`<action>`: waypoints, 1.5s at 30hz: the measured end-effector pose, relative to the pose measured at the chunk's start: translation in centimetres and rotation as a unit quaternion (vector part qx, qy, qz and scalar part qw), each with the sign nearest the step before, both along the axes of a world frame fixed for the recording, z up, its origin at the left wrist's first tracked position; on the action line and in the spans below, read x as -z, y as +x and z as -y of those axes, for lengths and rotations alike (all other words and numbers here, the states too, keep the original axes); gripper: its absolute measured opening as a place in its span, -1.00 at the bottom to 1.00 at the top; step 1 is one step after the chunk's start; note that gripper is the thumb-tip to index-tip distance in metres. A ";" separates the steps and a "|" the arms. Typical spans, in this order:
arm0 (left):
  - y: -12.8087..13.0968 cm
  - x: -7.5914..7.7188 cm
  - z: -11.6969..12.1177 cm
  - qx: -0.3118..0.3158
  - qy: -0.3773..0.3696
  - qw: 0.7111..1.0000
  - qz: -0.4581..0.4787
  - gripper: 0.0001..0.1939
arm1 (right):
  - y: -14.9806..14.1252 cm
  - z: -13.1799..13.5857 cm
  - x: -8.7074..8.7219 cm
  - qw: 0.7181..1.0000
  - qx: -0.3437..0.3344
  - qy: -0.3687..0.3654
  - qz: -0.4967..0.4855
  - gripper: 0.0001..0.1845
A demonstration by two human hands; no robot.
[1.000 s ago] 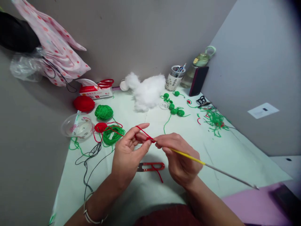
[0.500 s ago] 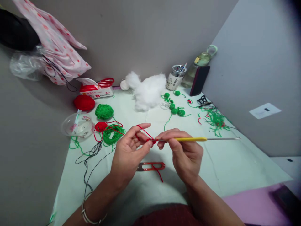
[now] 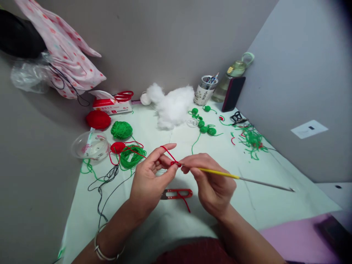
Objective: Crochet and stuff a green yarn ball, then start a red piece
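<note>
Between thumb and fingers, my left hand (image 3: 150, 176) pinches a small red crochet piece (image 3: 176, 164). A strand of red yarn (image 3: 168, 151) runs from it up over the raised index finger. My right hand (image 3: 211, 183) grips a crochet hook (image 3: 220, 172) with a yellow handle; its near tip meets the red piece, and its other metal end points right and slightly down. Below the hands lie orange thread snips (image 3: 180, 193), their blades partly hidden by my left hand, with a short red yarn end across them.
To the left are a red yarn ball (image 3: 98, 120), a green yarn ball (image 3: 121, 130), a clear plastic bowl (image 3: 90, 146) and black cord (image 3: 108, 176). White stuffing (image 3: 176, 106), green crocheted balls (image 3: 203, 129), a pen can (image 3: 205, 90), a phone (image 3: 233, 94) and green yarn scraps (image 3: 253, 139) lie farther back.
The crochet hook has tilted, its far end swinging down and a little right. My right hand has shifted slightly left and turned. My left hand stays nearly still with the red piece.
</note>
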State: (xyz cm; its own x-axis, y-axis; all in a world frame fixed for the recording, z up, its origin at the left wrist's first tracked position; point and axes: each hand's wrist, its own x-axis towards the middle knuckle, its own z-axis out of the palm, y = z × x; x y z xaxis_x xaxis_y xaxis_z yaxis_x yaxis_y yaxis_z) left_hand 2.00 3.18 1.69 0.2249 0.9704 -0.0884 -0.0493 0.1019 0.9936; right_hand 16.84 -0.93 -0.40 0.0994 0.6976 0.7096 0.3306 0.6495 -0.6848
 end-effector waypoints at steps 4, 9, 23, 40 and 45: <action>0.0 0.0 0.1 0.012 0.014 1.000 -0.016 -0.54 | 0.0 -0.3 0.1 0.997 -0.019 -0.053 -0.048 -0.81; 0.4 0.3 0.4 0.032 -0.040 0.998 0.037 -0.52 | -0.6 -0.5 0.4 0.989 -0.007 -0.069 -0.130 -0.82; 0.2 0.5 0.2 0.002 -0.045 0.993 0.108 -0.59 | 0.3 -0.4 0.3 0.983 -0.042 -0.095 -0.149 -0.80; 0.0 0.4 0.1 0.023 -0.019 0.999 0.022 -0.59 | -0.1 -0.2 0.3 0.995 -0.022 -0.049 -0.089 -0.73; -0.2 0.3 0.1 0.026 -0.008 1.000 0.013 -0.61 | -0.1 -0.1 0.2 0.990 -0.034 -0.057 -0.128 -0.73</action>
State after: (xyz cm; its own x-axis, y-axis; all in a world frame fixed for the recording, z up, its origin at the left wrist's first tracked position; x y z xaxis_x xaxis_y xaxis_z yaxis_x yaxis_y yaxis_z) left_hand 1.81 3.09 1.42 0.2775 0.9557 -0.0978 -0.0697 0.1216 0.9901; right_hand 16.69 -0.80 -0.60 0.2153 0.7827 0.5839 0.0956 0.5782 -0.8103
